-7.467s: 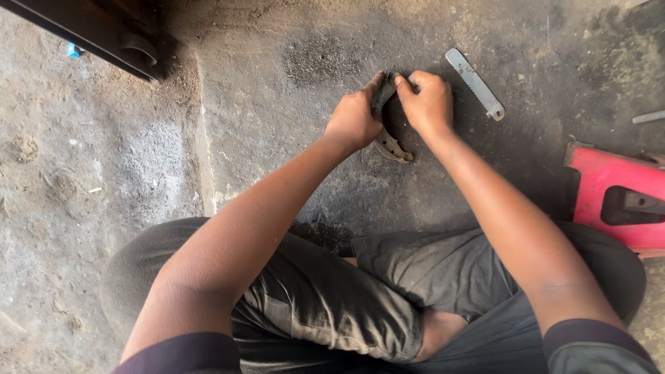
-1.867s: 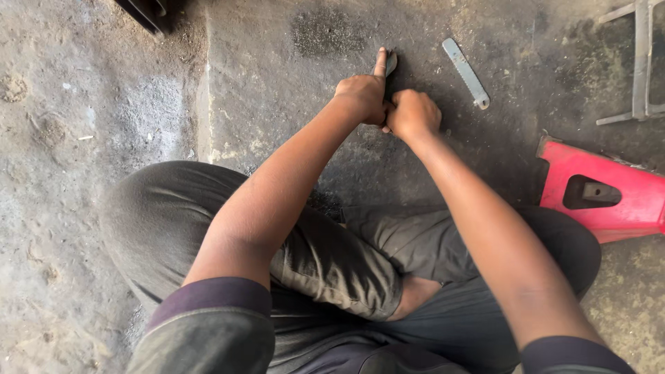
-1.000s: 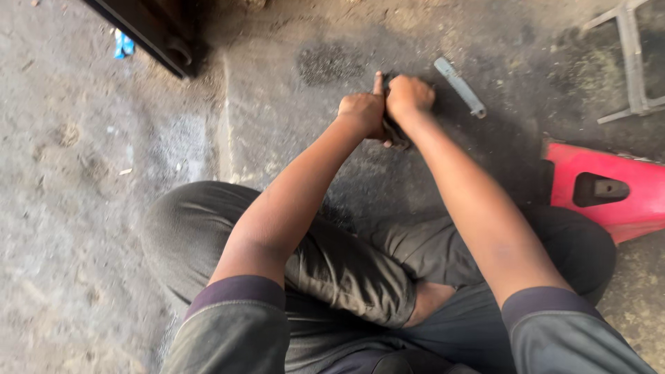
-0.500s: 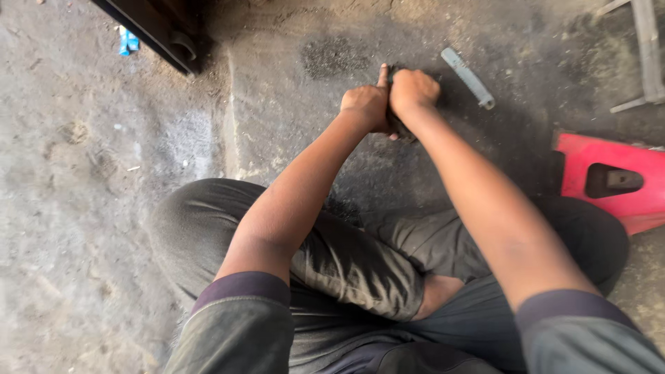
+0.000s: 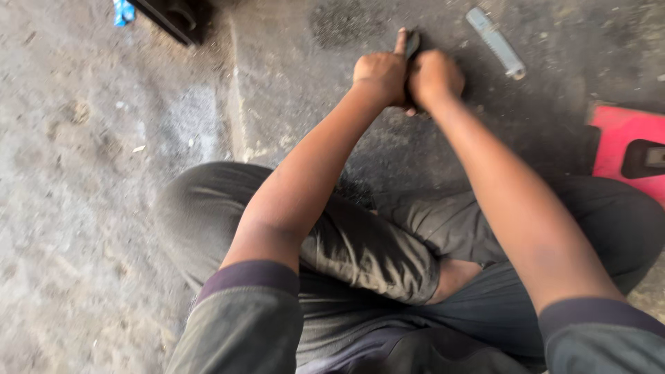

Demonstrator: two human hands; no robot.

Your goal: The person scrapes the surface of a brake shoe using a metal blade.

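Head view: both hands closed on a small dark part at the upper middle of the frame.

Left hand [image 5: 379,75] and right hand [image 5: 433,76] have pressed together around the dark part [image 5: 413,43] on the floor [image 5: 104,208]; earlier they were slightly apart, so the grip looks tighter.

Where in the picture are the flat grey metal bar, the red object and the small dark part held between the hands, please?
Flat grey metal bar [image 5: 496,42]: head view, middle of its length.
Red object [image 5: 615,142]: head view, its red top face.
Small dark part [image 5: 413,43]: head view, the tip showing above the hands.
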